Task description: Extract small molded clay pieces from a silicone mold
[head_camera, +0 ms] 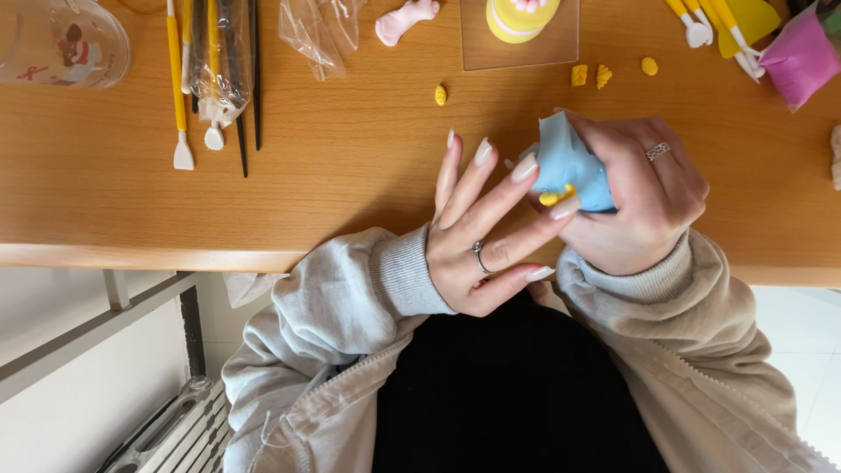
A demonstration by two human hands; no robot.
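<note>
Right hand [644,197] wraps around a pale blue clay figure [569,166] above the wooden surface [350,158]; left hand [491,236], fingers spread, presses a yellow piece [555,197] against it.

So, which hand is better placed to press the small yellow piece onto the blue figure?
Probably the left hand: its fingertips already touch the yellow piece, while the right hand is wrapped around the blue figure.
</note>
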